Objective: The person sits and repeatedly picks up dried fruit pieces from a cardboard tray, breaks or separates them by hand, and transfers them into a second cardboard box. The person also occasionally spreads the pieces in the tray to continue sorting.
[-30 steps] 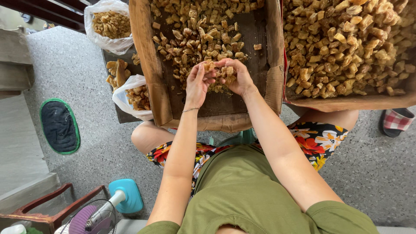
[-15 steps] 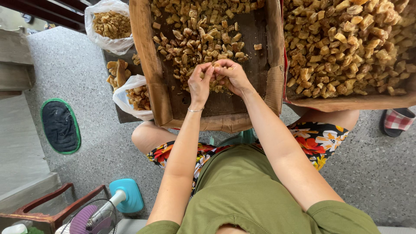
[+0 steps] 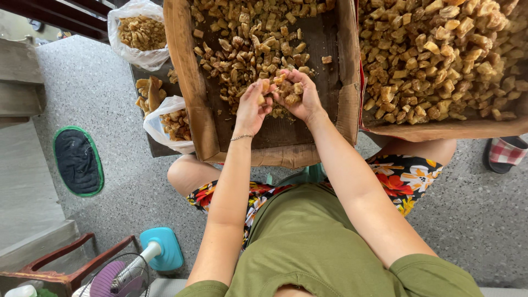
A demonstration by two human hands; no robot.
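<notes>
The grip of the left hand (image 3: 252, 107) is a pinch: thumb and fingertips are closed on a small golden-brown fried piece (image 3: 263, 88), held just above the dark floor of the brown cardboard box (image 3: 190, 82) in front of the person. The right hand (image 3: 297, 96) is cupped and clenched around a small handful of the same crisp brown chunks (image 3: 289, 91), and the two hands touch at the fingertips. Both hover over the near edge of the loose heap of fried pieces (image 3: 247, 38) that fills the far part of this box. To the right, touching it, a second cardboard box (image 3: 440, 131) is piled high with paler golden cubes. To the left, two clear plastic bags (image 3: 137, 33) hold more pieces. A turquoise-based electric fan (image 3: 148, 258) stands on the speckled grey floor (image 3: 99, 82), near left.
</notes>
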